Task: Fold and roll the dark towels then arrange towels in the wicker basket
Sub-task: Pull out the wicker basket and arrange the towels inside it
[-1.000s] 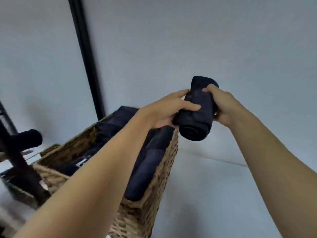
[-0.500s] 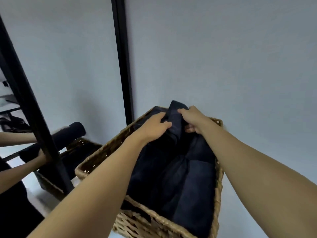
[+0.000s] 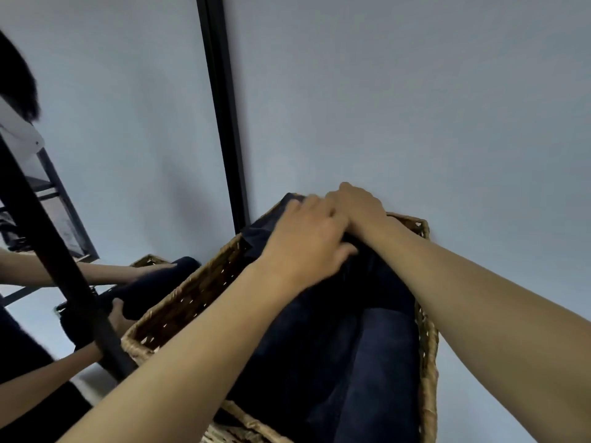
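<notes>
A wicker basket (image 3: 427, 362) stands against the grey wall and holds several dark navy rolled towels (image 3: 367, 362) lying side by side. At its far end, another dark rolled towel (image 3: 263, 233) sits on top of the others. My left hand (image 3: 307, 244) lies over this towel with the fingers curled on it and the thumb underneath. My right hand (image 3: 359, 206) grips the same towel just behind, touching the left hand. Most of that towel is hidden under my hands.
A black vertical bar (image 3: 224, 123) runs down the wall behind the basket. At the left a black slanted bar (image 3: 57, 260) crosses a mirror-like surface showing arms, a dark towel roll (image 3: 153, 282) and a wicker basket. A shelf frame (image 3: 57, 203) shows farther left.
A second ago both hands held the rolled towel in the air to the right of the basket. They carried it left and down into the basket's far end, and now press lower on it.
</notes>
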`<state>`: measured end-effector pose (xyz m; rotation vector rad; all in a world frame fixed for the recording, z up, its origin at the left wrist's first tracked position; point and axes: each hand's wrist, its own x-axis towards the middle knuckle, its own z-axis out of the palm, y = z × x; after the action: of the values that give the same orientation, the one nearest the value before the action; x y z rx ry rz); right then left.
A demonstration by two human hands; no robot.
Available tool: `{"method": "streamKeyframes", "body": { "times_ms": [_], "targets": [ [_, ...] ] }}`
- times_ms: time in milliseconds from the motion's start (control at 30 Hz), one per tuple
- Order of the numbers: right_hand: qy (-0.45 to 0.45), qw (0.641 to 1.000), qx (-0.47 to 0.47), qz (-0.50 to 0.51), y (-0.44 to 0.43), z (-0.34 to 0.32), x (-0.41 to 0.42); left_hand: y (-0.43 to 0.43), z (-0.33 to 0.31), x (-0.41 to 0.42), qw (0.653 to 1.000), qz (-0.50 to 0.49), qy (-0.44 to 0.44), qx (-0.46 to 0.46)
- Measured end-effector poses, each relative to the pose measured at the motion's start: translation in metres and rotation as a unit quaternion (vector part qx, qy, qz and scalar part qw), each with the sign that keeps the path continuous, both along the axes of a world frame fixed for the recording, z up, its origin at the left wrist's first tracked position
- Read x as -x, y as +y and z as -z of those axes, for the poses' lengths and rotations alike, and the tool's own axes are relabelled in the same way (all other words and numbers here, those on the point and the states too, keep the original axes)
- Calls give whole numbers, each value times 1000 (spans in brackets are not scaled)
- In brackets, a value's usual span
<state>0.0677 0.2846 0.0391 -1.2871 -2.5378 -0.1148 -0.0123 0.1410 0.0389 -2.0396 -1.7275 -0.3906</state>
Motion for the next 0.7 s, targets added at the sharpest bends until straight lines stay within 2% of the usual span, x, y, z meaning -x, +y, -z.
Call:
{"method": "streamKeyframes", "body": {
  "times_ms": [100,200,300,367,533,633,700],
  "targets": [
    [-7,999,32,22,10,3,-3,-5,6,-5,991,6,6,133],
    [-18,999,-9,30,9,6,0,-2,4,15,986,-13,-45,157],
    [-34,993,-99,-59,4,11,2,0,3,22,981,-10,-86,172],
    [-66,992,-66,-80,1,11,-4,-3,7,17,980,-14,-92,174],
    [-137,988,59,-32,-2,10,-4,3,19,10,974,-63,-30,216],
    [-95,984,149,-21,-2,8,0,5,18,10,962,-80,-56,253],
    [-52,989,135,-15,-8,7,2,3,20,11,955,-82,-111,261]
  ]
}}
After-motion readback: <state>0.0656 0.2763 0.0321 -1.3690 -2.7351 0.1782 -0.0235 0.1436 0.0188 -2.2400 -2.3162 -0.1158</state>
